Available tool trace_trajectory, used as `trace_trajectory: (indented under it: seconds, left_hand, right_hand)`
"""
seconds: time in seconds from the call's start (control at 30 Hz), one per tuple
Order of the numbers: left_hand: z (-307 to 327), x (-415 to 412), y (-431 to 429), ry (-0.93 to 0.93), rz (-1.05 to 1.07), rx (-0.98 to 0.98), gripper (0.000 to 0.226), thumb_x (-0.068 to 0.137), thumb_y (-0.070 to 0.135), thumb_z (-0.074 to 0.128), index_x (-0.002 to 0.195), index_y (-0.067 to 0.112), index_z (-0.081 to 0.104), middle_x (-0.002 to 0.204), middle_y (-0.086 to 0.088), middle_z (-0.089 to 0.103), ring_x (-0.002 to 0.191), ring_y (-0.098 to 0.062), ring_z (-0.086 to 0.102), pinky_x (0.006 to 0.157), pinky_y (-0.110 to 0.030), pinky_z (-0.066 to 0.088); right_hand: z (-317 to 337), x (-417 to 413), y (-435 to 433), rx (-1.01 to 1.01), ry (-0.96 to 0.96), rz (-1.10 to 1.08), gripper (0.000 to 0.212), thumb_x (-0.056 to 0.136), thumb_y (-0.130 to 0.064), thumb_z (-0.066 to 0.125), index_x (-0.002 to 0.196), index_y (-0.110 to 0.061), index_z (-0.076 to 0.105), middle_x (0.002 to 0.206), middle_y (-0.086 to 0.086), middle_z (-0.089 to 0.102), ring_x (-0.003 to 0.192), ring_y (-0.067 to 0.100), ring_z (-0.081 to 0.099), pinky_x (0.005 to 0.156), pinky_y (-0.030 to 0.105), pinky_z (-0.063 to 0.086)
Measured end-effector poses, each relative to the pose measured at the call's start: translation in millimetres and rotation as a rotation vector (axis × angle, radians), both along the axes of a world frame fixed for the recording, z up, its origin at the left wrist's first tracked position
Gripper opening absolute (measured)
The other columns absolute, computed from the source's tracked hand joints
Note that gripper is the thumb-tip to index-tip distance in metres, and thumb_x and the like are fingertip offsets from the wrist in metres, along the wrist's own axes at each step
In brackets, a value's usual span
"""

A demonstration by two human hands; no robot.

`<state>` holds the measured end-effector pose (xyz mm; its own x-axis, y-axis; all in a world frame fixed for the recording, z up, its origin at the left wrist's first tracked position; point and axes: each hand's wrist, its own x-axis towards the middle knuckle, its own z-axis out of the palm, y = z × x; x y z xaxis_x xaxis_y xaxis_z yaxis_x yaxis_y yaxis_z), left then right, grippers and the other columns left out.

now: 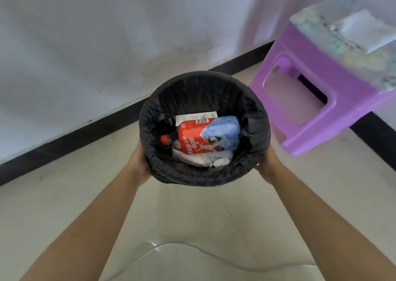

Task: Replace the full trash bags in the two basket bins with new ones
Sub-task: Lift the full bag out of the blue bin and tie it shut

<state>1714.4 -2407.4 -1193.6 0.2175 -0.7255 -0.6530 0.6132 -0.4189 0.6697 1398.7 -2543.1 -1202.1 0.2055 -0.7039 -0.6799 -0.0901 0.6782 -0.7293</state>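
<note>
Between the two hands, at mid-frame over the tiled floor (192,220), sits the bin (260,152), only a sliver of its side showing. A black bag (203,87) lines it, and the gathered, wrinkled rim of the bag is folded out over the edge all round. Inside lie a red pouch (196,137) with white lettering and a barcode, a bottle (166,139) with a red cap, a blue pack (225,132), a white card (192,116) at the back and crumpled paper (199,159) in front.

The left hand (139,162) cups the bin's left side and the right hand (267,165) its right, both holding it. The fingers are hidden behind the bag.

A purple stool (317,100) stands just beside the bin on the right, with something white (364,29), blurred, on top. A black skirting (85,130) runs along the foot of the white wall (107,44) behind. A thin cable (192,247) lies across the floor near the forearms.

The bin's mouth faces up at the camera, its long axis running down and away. I cannot tell whether its base touches the floor. The bottle lies on its side, cap to the left.
</note>
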Motion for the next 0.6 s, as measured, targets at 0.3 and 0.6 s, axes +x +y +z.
trace_trajectory:
  seconds: [0.3,0.6]
  left_hand:
    - [42,33,6,-0.044,0.263,0.209,0.022,0.093,0.011,0.049,0.104,-0.003,0.061,0.098,-0.015,0.066,0.089,-0.025,0.067,0.077,-0.039,0.054]
    - [134,35,-42,-0.185,0.233,-0.07,0.008,0.089,0.014,0.062,0.083,0.009,0.058,0.07,-0.003,0.051,0.056,-0.014,0.041,0.054,-0.027,0.036]
  right_hand:
    - [53,-15,-5,0.088,-0.063,-0.135,0.012,0.092,-0.003,0.055,0.092,0.0,0.067,0.083,0.014,0.071,0.066,0.023,0.065,0.061,0.033,0.055]
    - [112,11,-15,-0.248,0.043,0.175,0.045,0.088,-0.057,0.063,0.118,-0.025,0.069,0.108,0.0,0.076,0.097,0.019,0.073,0.089,0.039,0.057]
